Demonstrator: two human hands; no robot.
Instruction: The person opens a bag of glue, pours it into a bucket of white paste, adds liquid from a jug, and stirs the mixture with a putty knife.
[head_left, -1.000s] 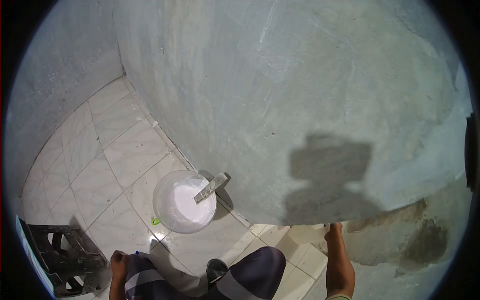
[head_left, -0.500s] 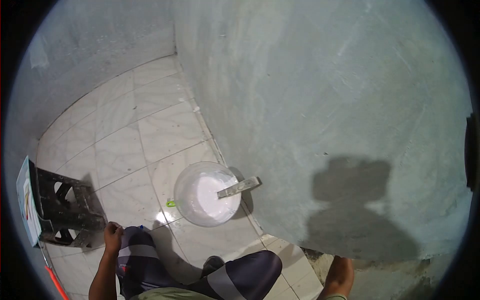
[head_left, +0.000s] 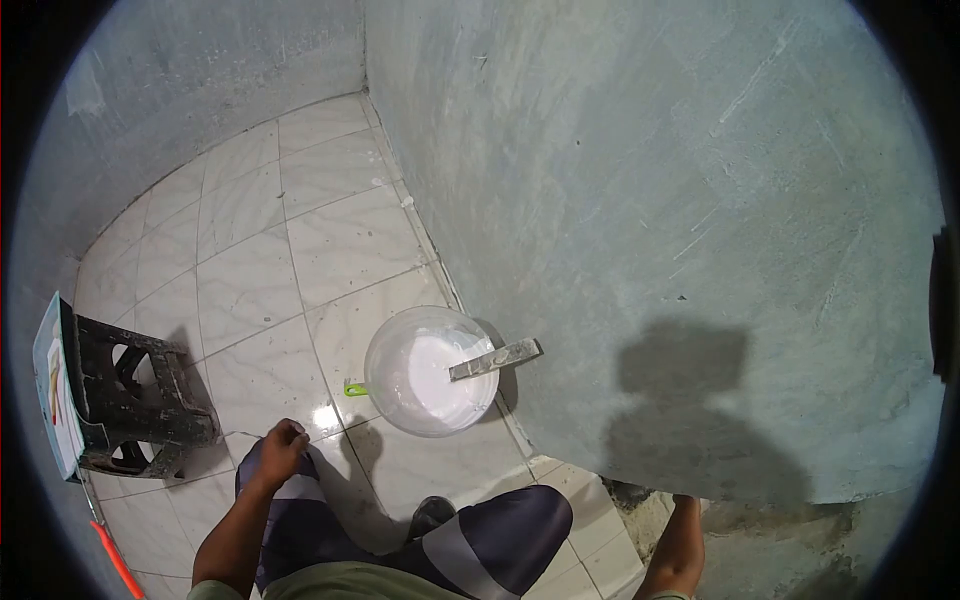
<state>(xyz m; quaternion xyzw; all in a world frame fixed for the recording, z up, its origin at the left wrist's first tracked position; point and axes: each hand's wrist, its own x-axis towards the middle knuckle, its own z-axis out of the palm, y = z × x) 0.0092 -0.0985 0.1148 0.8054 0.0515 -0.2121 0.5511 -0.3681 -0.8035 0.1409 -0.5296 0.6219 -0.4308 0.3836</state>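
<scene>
Glistening bucket (head_left: pixel 380 350), perhaps white paint (head_left: pixel 436 388) inside

- A round clear bucket (head_left: pixel 374 365) stands on the floor (head_left: pixel 250 290), just beside the grey wall (head_left: pixel 650 200), part full of white paint (head_left: pixel 425 385).
- A flat metal scraper (head_left: pixel 497 357) leans in it, poking over the rim.

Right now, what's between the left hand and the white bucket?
Head view: mostly bare floor tile between left hand and bucket; only a small green piece lies beside the bucket.
</scene>
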